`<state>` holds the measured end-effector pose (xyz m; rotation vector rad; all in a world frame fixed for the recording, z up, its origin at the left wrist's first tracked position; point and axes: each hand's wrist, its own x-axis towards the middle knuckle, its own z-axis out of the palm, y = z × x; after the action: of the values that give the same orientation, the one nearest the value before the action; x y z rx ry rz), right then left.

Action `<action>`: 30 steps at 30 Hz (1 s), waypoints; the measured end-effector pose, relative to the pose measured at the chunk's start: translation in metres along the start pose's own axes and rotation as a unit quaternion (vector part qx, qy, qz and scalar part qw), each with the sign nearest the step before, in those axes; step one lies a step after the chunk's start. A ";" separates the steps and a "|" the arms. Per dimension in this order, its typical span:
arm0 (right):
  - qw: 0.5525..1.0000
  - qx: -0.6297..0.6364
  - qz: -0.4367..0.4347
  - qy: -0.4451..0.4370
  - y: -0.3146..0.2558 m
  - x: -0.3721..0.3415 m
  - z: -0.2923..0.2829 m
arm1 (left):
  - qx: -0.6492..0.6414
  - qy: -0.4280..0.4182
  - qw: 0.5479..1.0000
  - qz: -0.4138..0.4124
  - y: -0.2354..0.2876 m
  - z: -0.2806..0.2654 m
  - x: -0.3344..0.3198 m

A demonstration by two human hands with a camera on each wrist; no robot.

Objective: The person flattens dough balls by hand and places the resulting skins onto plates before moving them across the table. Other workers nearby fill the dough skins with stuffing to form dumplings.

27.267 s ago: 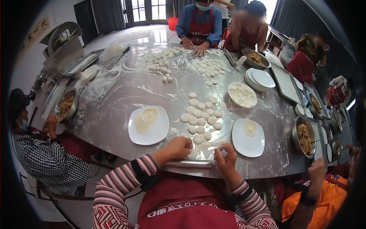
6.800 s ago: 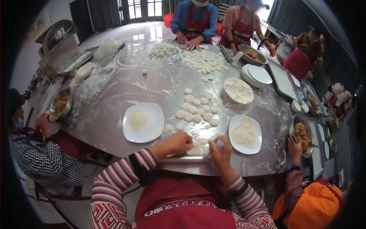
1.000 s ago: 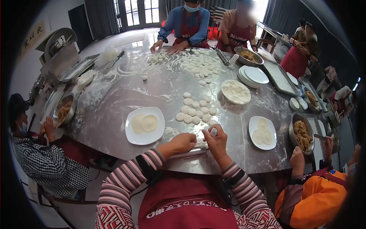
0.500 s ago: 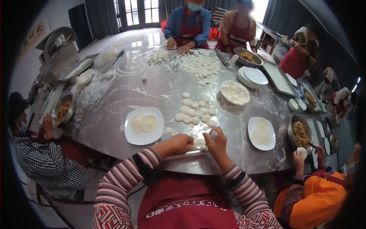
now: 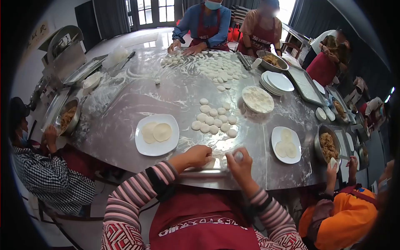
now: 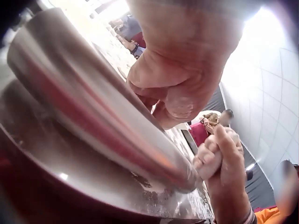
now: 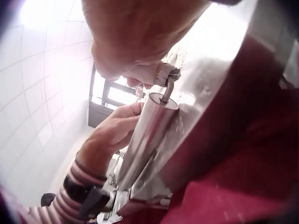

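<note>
My left hand (image 5: 196, 157) has its fingers curled down onto a pale dough piece (image 5: 209, 163) near the table's front edge, and seems to pinch its rim. Between that dough and the table edge lies a metal roller (image 5: 204, 174). My right hand (image 5: 241, 166) grips the roller's handle, whose pale wrapped end (image 7: 161, 73) and bent rod show in the right wrist view. In the left wrist view the roller (image 6: 107, 112) passes close beside my left hand (image 6: 187, 70). Small dough discs (image 5: 213, 121) lie beyond the hands.
A white plate (image 5: 143, 146) with two wrappers stands at left, another (image 5: 293, 155) with several at right. Farther back are a flour bowl (image 5: 258, 99), stacked plates (image 5: 280, 81) and more dough pieces. A filling bowl (image 5: 329, 146) stands at right; people work around the table.
The roller has moved back toward the table's front edge, off the dough, and my right hand has come down with it. My left hand stays near the same place.
</note>
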<state>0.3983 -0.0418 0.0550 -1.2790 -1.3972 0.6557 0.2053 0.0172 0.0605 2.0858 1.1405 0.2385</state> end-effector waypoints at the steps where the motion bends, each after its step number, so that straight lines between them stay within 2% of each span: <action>1: 1.000 0.013 0.016 -0.009 -0.001 -0.013 -0.006 | -0.001 0.019 1.000 0.000 -0.003 0.000 -0.004; 2: 1.000 0.015 0.014 -0.012 -0.003 -0.018 -0.007 | -0.048 0.022 0.998 -0.031 -0.005 0.000 -0.010; 4: 0.999 0.015 -0.038 0.008 -0.008 -0.028 -0.008 | -0.076 0.018 0.996 -0.031 -0.005 0.001 -0.020; 5: 1.000 0.011 -0.019 0.022 -0.003 -0.019 -0.002 | -0.104 0.012 0.994 -0.027 -0.004 0.003 -0.022; 6: 0.998 -0.009 -0.045 0.035 0.002 -0.004 0.006 | -0.100 0.003 0.995 -0.026 -0.002 0.005 -0.021; 8: 0.994 -0.032 -0.087 0.056 0.005 0.029 0.023 | -0.011 0.077 0.997 -0.028 0.004 0.006 -0.015; 9: 0.992 -0.036 -0.101 0.061 0.005 0.039 0.030 | -0.007 0.074 0.997 -0.025 0.005 0.006 -0.011; 12: 0.997 -0.029 -0.050 0.043 0.000 0.030 0.022 | -0.014 0.069 0.997 -0.012 0.004 0.000 0.001; 14: 1.000 -0.024 -0.003 0.020 -0.002 0.003 0.005 | -0.004 0.013 1.000 0.008 -0.002 0.001 0.001; 15: 1.000 -0.020 -0.007 0.023 -0.014 -0.013 -0.003 | -0.011 0.017 1.000 0.005 -0.006 0.001 -0.001; 17: 0.999 0.026 0.034 0.012 -0.010 -0.036 -0.009 | -0.085 0.021 0.996 -0.026 -0.011 -0.003 -0.009; 21: 0.998 -0.030 -0.021 0.041 -0.005 0.006 0.009 | -0.066 -0.033 0.997 -0.009 -0.002 -0.009 -0.017; 22: 0.995 -0.057 -0.064 0.052 -0.008 0.024 0.017 | -0.039 -0.001 0.999 -0.033 -0.001 -0.007 -0.013; 23: 0.995 -0.051 -0.065 0.059 -0.002 0.040 0.030 | -0.012 0.032 0.998 -0.054 -0.001 -0.008 -0.009; 25: 0.994 -0.042 -0.084 0.053 -0.001 0.052 0.037 | 0.013 0.033 0.997 -0.068 -0.007 -0.012 -0.003; 27: 0.996 -0.033 -0.061 0.047 -0.004 0.036 0.024 | -0.009 -0.006 0.999 -0.035 -0.015 -0.012 0.002; 28: 0.996 -0.048 -0.059 0.040 0.008 0.020 0.016 | -0.003 -0.040 0.999 -0.033 -0.002 -0.017 0.000; 29: 0.998 -0.040 -0.043 0.026 0.002 0.003 0.005 | -0.008 -0.033 0.999 -0.033 -0.001 -0.015 0.004; 30: 0.999 -0.014 -0.012 0.029 -0.004 -0.015 -0.001 | -0.014 -0.035 0.999 0.007 0.001 -0.012 0.008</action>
<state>0.3953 -0.0575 0.0541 -1.2904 -1.3769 0.5810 0.2050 0.0292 0.0681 2.0624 1.0756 0.1847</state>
